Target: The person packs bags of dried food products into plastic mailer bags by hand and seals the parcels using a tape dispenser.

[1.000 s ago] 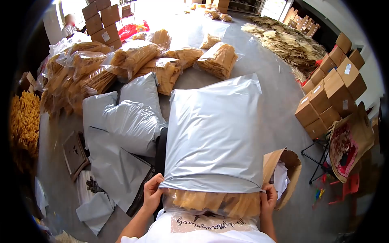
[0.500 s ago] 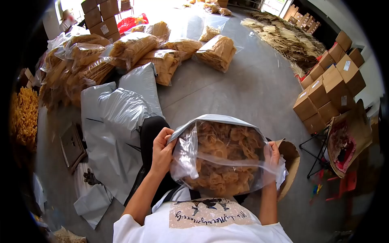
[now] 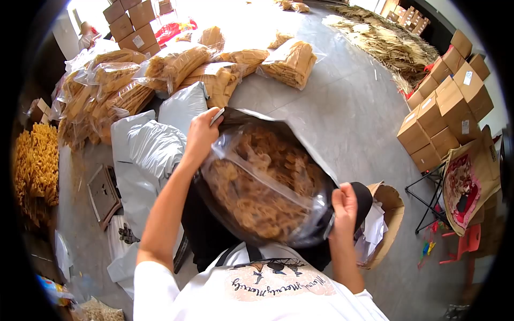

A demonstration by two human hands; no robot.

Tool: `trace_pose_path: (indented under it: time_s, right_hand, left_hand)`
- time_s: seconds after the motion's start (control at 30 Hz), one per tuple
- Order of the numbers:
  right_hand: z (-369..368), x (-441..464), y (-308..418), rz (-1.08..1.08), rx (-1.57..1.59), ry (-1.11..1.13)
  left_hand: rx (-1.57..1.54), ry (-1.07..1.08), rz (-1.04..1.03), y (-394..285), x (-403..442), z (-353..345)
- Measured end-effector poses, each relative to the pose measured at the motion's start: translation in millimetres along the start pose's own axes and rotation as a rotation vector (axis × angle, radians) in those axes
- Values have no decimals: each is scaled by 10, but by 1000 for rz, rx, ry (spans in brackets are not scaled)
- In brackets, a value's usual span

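On my lap, a clear plastic bag [image 3: 251, 198] full of brown, curly, dried-looking pieces sits in the mouth of a grey poly mailer [image 3: 302, 136]. The mailer's far edge stands up behind the clear bag, its dark inside showing. My left hand [image 3: 203, 134] is closed on the mailer's rim at the upper left, and my right hand [image 3: 344, 208] pinches the rim on the right. The lower part of the mailer is hidden. Beside my left leg lie stuffed grey mailers [image 3: 160, 139] and flat grey ones.
Clear bags of long tan bundles [image 3: 176, 64] are heaped ahead on the left. Cardboard boxes [image 3: 428, 117] are stacked at right, near a folding chair [image 3: 463, 187]. An open carton [image 3: 393, 214] with white paper stands by my right knee. Yellow pieces [image 3: 37, 166] lie far left.
My left hand has risen up and left with the mailer's rim, and my right hand has moved slightly down and left. The clear bag has tilted and sits lower inside the mailer.
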State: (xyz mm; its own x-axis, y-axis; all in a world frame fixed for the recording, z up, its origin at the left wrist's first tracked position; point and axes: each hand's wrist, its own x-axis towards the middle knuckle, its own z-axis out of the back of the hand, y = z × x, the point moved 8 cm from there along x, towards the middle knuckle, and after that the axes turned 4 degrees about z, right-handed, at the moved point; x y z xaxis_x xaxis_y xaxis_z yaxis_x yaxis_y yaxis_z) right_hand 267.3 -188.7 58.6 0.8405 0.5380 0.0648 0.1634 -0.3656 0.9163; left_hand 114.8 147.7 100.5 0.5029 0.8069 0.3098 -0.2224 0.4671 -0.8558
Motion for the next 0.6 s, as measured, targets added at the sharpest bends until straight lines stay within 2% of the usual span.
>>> trace_pose_path:
  time_s: [0.07, 0.13, 0.2, 0.23, 0.27, 0.33, 0.37, 0.43, 0.47, 0.53, 0.6]
  right_hand:
    - [-169, -46, -266, 21, -163, 34]
    - [-142, -169, -614, 5, -277, 88]
    - [-53, -345, -682, -33, -421, 134]
    - [-133, -420, -598, -84, -274, 177]
    - [-215, -488, -449, -120, -349, 247]
    - [-440, -601, -265, -250, -344, 453]
    - [-452, -664, -318, -309, -257, 545]
    - [-563, -760, -365, -521, -226, 669]
    - [-616, -814, -391, -653, -224, 704]
    - [-404, -747, -774, -528, -619, 781]
    - [-320, -809, -918, -92, -1097, 939]
  left_hand:
    - [113, -27, -80, 271, 17, -164]
    - [47, 94, 89, 501, 53, -466]
    - [87, 250, 162, 421, 59, -667]
    - [189, 133, -20, 154, 47, -586]
    - [222, 237, -90, 50, 117, -632]
    - [160, 182, -213, -343, 123, -556]
    - [160, 175, -211, -434, 174, -544]
    - [122, 434, -172, -507, 202, -768]
    - [165, 446, -149, -394, 225, -921]
    - [244, 501, -120, -21, 126, -1356]
    - [222, 580, -118, 424, -100, -1781]
